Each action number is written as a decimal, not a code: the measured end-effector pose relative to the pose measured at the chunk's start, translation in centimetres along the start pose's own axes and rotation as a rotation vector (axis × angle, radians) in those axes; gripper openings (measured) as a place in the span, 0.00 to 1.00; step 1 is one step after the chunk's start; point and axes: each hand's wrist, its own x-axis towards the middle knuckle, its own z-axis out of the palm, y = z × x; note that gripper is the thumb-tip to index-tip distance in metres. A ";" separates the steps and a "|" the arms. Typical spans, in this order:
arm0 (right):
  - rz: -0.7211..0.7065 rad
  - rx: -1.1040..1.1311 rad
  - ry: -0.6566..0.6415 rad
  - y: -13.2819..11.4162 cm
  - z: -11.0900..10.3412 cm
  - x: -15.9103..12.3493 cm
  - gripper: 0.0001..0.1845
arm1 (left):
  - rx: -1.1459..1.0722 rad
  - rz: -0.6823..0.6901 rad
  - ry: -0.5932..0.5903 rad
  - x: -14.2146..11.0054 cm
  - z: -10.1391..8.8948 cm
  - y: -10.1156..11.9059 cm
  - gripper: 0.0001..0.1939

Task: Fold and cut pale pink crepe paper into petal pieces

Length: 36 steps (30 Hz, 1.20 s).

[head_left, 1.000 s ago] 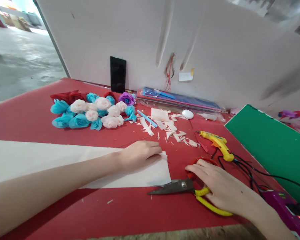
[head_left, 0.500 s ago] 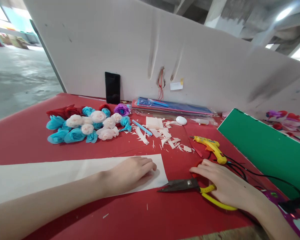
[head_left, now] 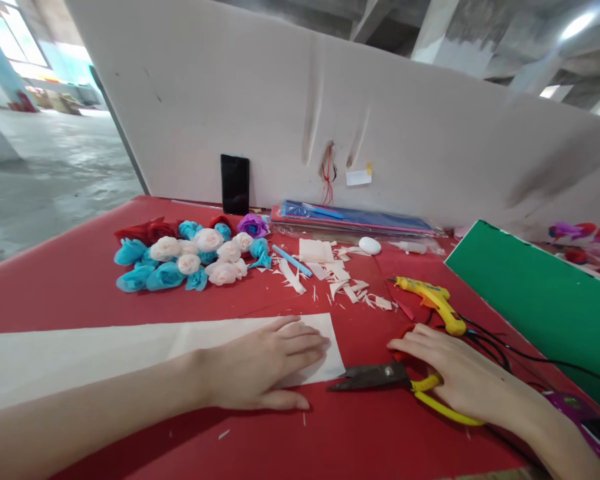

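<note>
My left hand lies palm down on a long white paper strip, fingers stretched out and the thumb apart on the red table. In my right hand are the handles of a pair of scissors, dark-bladed with yellow and red grips. The blades point left, slightly parted, and their tips meet the strip's lower right corner. Part of the handles is hidden under my fingers. Just behind my right hand lies a yellow glue gun.
Blue, white, red and purple paper flowers lie at the back left. Pale paper scraps, a blue pen and a white oval object are behind the strip. A phone leans on the wall; a green board stands right.
My left hand has flattened on the paper, with its fingers spreading and the thumb coming out to the side. My right hand keeps hold of the scissors. The view has shifted slightly.
</note>
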 end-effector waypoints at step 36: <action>-0.032 0.083 -0.020 0.1 0.1 0.7 0.39 | 0.079 0.142 -0.130 -1.2 -0.3 -1.5 0.24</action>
